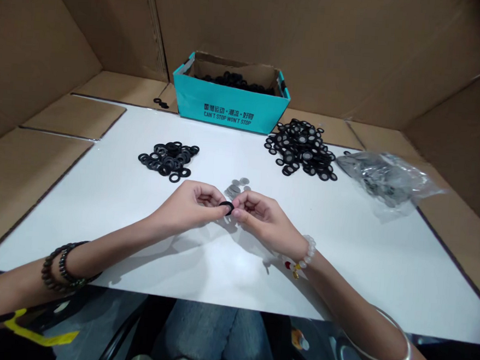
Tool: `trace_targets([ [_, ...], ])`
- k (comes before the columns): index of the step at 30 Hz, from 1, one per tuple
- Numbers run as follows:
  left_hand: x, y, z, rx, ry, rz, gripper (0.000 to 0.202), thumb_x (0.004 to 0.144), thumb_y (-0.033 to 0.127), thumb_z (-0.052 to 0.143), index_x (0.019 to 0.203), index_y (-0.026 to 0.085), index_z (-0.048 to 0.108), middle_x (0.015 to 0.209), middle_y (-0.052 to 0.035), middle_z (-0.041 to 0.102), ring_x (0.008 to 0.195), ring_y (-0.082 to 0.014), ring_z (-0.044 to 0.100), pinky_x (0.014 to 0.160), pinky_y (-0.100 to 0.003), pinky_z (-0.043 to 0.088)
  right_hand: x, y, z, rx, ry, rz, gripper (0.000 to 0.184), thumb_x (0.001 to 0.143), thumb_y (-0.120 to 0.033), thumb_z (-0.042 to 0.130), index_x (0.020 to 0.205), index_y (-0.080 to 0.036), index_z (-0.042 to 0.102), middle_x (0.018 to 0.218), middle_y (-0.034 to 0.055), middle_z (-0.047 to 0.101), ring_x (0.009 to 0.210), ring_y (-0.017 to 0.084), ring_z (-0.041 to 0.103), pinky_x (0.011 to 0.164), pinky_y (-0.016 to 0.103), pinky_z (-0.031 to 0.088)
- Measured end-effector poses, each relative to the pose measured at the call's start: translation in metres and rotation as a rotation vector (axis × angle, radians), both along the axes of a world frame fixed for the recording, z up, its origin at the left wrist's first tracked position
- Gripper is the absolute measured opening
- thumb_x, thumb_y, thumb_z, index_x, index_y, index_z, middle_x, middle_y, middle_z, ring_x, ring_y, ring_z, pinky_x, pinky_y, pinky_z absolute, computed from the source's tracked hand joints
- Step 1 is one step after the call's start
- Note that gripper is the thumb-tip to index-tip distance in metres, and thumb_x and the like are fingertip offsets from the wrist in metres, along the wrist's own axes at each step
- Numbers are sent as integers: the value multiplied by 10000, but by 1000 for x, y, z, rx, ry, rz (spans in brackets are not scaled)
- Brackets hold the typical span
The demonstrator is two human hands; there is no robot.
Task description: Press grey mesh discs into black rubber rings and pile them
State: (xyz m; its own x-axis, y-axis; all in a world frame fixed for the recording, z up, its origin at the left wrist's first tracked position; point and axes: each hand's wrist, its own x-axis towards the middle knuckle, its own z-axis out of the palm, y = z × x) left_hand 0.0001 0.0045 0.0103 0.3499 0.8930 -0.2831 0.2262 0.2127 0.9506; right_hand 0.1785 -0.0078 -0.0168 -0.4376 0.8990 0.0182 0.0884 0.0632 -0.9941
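A black rubber ring (pixel 229 205) is pinched between the thumb and fingers of my left hand (pixel 195 204), above the middle of the white table. My right hand (pixel 260 217) meets it from the other side, with thumb and fingertips closed at the ring's edge; whether a small disc is between them is hidden. Just beyond my fingertips lie several grey mesh discs (pixel 234 189). To the left is a loose pile of black rings (pixel 168 158). On the right rests a larger pile of black rings with grey centres (pixel 302 146).
At the back stands a turquoise box (pixel 228 107) holding many black rings. A clear plastic bag (pixel 388 182) of grey discs lies at the right. Cardboard walls (pixel 315 42) enclose the white tabletop (pixel 365 265). A few stray rings (pixel 160 103) sit at the back left.
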Motion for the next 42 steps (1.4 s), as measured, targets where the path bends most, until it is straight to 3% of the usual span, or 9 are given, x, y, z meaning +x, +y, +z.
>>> trace_targets([
  [12, -7, 0, -10, -186, -137, -103, 189, 674, 326, 744, 752, 156, 720, 674, -21, 658, 609, -98, 563, 588, -214, 424, 5, 5, -10, -318, 276, 79, 272, 714, -397, 724, 745, -164, 589, 618, -39, 539, 544, 70, 451, 521, 218, 337],
  [18, -8, 1, -11, -254, -227, -104, 200, 686, 351, 731, 734, 158, 713, 676, -23, 667, 614, -91, 572, 632, -214, 432, 4, 4, -13, -476, 383, 96, 269, 686, -362, 754, 704, -156, 583, 618, -41, 518, 565, 66, 452, 565, 214, 364],
  [22, -5, 0, -10, -213, -134, -55, 182, 666, 308, 730, 704, 137, 678, 621, -12, 633, 582, -94, 552, 588, -214, 411, 0, 3, -12, -376, 301, 59, 266, 713, -380, 720, 716, -161, 569, 600, -46, 509, 538, 69, 441, 543, 224, 354],
  [27, 0, -2, -7, -108, -42, -40, 105, 662, 218, 668, 639, 130, 616, 524, 23, 555, 511, -75, 480, 500, -194, 331, -5, -3, -8, 1, 51, -64, 166, 801, -296, 610, 722, -166, 543, 657, -19, 523, 603, 97, 472, 574, 249, 369],
  [33, 2, -4, -5, -80, -30, -8, 85, 620, 188, 652, 623, 125, 595, 543, 37, 527, 508, -65, 446, 492, -197, 300, -5, -10, -4, 392, -203, -126, 118, 827, -192, 544, 714, -175, 515, 659, -3, 538, 631, 121, 488, 608, 268, 390],
  [36, 2, -4, -5, -58, -31, -13, 87, 622, 182, 655, 623, 126, 589, 581, 24, 549, 543, -75, 473, 525, -205, 335, -4, -9, -2, 358, -204, -126, 118, 824, -205, 543, 711, -176, 521, 666, 2, 553, 636, 123, 493, 608, 269, 392],
  [42, 1, -1, -5, -76, -137, 51, 226, 621, 194, 698, 792, 144, 557, 660, 12, 603, 598, -95, 533, 580, -223, 383, -4, -6, -2, -9, -25, -85, 213, 803, -350, 587, 711, -168, 527, 664, -4, 534, 616, 108, 477, 577, 255, 384],
])
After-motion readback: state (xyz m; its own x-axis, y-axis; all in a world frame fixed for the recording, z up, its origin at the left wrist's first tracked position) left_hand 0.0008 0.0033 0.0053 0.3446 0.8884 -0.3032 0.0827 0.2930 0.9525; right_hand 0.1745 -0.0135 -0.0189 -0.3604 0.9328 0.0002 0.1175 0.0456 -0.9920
